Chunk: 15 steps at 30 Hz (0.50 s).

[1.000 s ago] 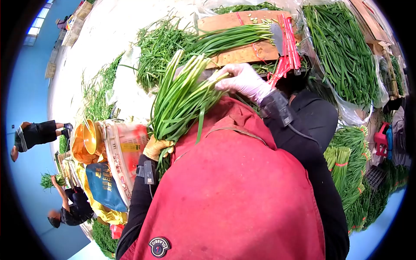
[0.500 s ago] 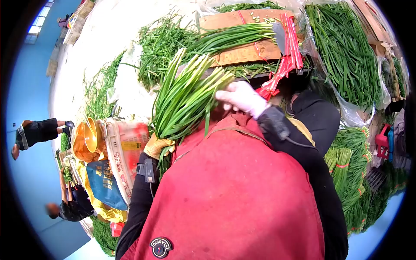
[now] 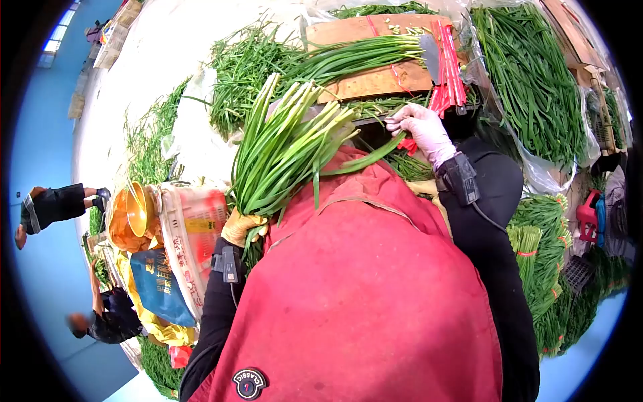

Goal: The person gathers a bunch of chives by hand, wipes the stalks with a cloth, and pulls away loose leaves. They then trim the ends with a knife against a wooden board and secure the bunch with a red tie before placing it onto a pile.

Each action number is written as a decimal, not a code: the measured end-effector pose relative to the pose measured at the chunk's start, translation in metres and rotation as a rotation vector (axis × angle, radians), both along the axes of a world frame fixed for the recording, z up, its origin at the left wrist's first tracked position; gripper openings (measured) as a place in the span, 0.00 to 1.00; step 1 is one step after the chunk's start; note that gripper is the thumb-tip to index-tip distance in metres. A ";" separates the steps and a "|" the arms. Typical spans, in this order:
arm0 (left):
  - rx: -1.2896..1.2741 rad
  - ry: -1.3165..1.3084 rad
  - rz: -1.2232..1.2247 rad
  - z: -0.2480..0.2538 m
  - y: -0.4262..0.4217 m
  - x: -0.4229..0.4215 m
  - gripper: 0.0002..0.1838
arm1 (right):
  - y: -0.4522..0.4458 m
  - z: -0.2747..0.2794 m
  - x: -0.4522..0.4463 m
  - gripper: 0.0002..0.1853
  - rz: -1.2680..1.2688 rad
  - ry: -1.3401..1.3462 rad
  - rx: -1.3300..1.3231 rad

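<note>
My left hand (image 3: 242,228), in a yellowish glove, is wrapped round the lower, leafy part of a bunch of garlic chives (image 3: 284,147). Their pale stem ends fan upward in front of the red apron (image 3: 362,281). My right hand (image 3: 423,130), in a thin pale glove, pinches the end of one long chive leaf (image 3: 365,161) drawn out to the right of the bunch. Beyond my hands, more chives (image 3: 362,57) lie across a wooden board (image 3: 382,84), beside a broad knife blade (image 3: 431,57) and red ties (image 3: 450,63).
Loose chives (image 3: 251,74) are heaped at the back left. A plastic-lined pile of chives (image 3: 529,87) stands at the right, with tied bundles (image 3: 529,251) nearer. At left are a crate (image 3: 194,234), an orange bowl (image 3: 138,209) and two other people (image 3: 57,206).
My right hand has moved away from the bunch, up and to the right, pulling a single leaf out with it. My left hand keeps its hold on the bunch.
</note>
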State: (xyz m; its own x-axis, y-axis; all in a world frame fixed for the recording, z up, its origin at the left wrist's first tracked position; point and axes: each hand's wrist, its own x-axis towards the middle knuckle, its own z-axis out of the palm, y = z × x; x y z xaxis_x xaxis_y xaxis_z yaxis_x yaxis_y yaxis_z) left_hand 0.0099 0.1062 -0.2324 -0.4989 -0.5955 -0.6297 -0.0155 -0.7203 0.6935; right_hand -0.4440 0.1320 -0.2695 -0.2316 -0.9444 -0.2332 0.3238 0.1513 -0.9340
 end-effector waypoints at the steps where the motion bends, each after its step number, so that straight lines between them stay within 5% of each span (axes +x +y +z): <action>1: -0.003 -0.011 -0.006 -0.004 0.000 0.002 0.27 | 0.002 0.034 0.012 0.09 0.056 0.050 0.110; 6: -0.004 -0.001 0.010 -0.004 0.000 0.005 0.28 | -0.018 0.040 0.064 0.15 0.341 0.075 0.112; 8: -0.018 -0.043 -0.012 -0.001 0.000 0.002 0.29 | -0.019 0.035 0.076 0.13 0.400 -0.206 0.114; 15: -0.015 -0.046 -0.002 0.003 0.002 -0.001 0.26 | -0.019 0.021 0.052 0.06 0.151 -0.084 0.070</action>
